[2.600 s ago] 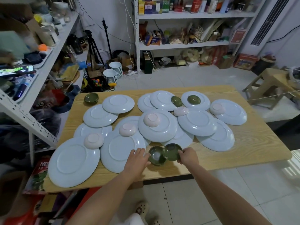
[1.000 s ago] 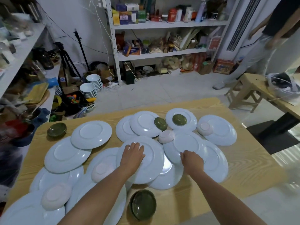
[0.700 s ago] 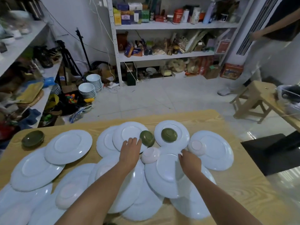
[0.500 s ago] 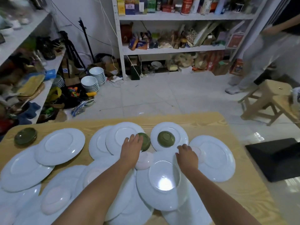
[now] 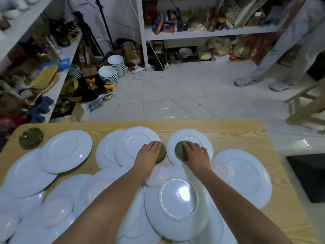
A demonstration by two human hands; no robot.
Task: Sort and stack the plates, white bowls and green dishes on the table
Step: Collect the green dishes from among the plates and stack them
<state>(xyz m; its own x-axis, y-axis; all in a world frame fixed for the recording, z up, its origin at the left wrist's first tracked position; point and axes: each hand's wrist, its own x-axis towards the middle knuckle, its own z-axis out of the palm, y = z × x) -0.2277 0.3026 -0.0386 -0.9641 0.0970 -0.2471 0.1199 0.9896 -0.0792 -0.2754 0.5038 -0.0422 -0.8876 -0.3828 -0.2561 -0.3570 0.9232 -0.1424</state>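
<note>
Frame centre: left hand (image 5: 149,154) and right hand (image 5: 194,154) each lie palm-down over 1 inverted green dish (image 5: 162,153), (image 5: 180,152), fingers (image 5: 187,144) draped; closure not discernible. Both dishes rest on upturned plates (image 5: 133,147). Judged glazed, stiff, light, slippery, chip-prone: pinch at the rim, lift straight off the bench (image 5: 233,131).

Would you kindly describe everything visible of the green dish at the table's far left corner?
The green dish is small, round, dark olive and glossy, apparently glazed ceramic. It sits upside down, foot ring up, directly on the wooden table, possibly stacked on a second one. No hand touches it. A white plate lies close to its right; contact is unclear.
</note>
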